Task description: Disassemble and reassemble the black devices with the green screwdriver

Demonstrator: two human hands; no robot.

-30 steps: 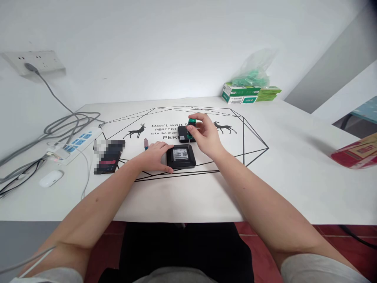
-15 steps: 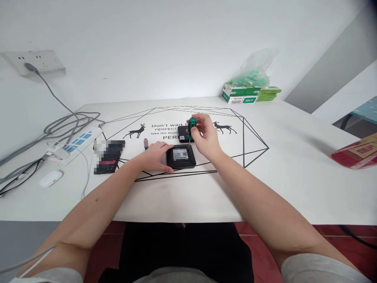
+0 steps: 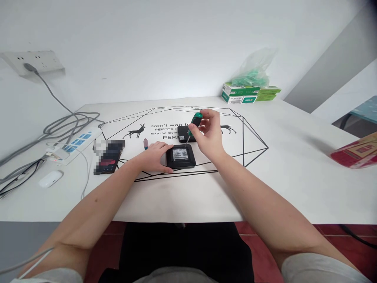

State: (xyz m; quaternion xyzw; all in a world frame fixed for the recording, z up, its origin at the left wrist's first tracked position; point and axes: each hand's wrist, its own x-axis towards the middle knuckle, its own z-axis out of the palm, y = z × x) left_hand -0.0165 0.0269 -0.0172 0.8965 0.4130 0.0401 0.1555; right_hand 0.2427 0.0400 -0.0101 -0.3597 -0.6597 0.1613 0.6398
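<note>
A square black electronic box (image 3: 180,160) with a white label on its upper face lies flat on the table. My left hand (image 3: 154,156) grips it along its left side, thumb at the near corner and fingers at the far one. My right hand (image 3: 209,131) is closed on a green-and-black screwdriver (image 3: 196,118), whose handle leans to the right. Its thin shaft slopes down to the far edge of the box; whether the tip touches is too small to tell. Behind, a second black box (image 3: 183,134) is partly hidden by the right hand.
Another screwdriver (image 3: 145,144) lies just beyond my left hand. Left are a phone (image 3: 110,157), a white earbud case (image 3: 51,179), a power strip (image 3: 78,144) and coiled cables (image 3: 72,122). Green-and-white cartons (image 3: 240,94) stand at the wall; a red package (image 3: 355,153) is at right.
The screwdriver has tipped from nearly upright to leaning right, and its tip has shifted slightly left. My right hand moved a little right with it. My left hand and the box stayed put.
</note>
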